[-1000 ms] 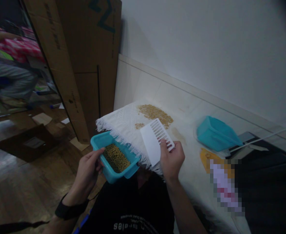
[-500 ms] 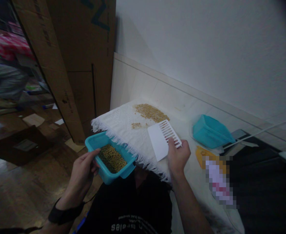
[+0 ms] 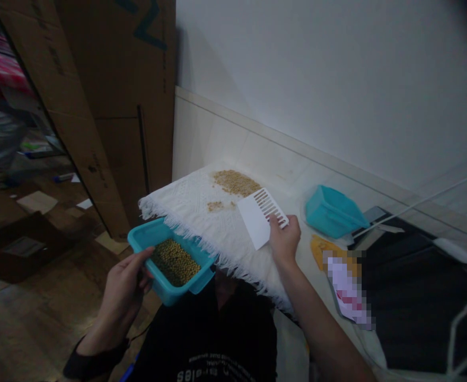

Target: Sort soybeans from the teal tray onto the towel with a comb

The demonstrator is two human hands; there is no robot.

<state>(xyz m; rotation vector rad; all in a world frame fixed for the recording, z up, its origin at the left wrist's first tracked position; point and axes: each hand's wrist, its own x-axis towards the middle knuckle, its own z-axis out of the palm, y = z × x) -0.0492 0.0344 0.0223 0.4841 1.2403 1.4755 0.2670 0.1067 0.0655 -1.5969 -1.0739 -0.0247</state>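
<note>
My left hand (image 3: 128,284) grips the near left rim of a teal plastic tub (image 3: 166,289), which is held just under the cloth's fringed edge. Inside the tub lies a layer of small yellow-green beans (image 3: 177,261). In my right hand (image 3: 284,239) is a flat white slotted scraper (image 3: 254,222), its slots towards the wall, held by the slotted end over the white cloth (image 3: 193,199). Beyond the scraper, a heap of tan beans (image 3: 236,182) is spread on the cloth, and a smaller scatter (image 3: 214,206) lies nearer the fringe.
A second teal container (image 3: 332,212) stands right of my right hand, near an orange packet (image 3: 320,249) and a black bag-like item (image 3: 412,297). A tall cardboard box (image 3: 122,148) borders the left side. A pale wall (image 3: 316,69) rises behind.
The view has shifted slightly, so most things sit further left. My right hand and the scraper have moved a little away from me, towards the beans. The left hand still holds the tub.
</note>
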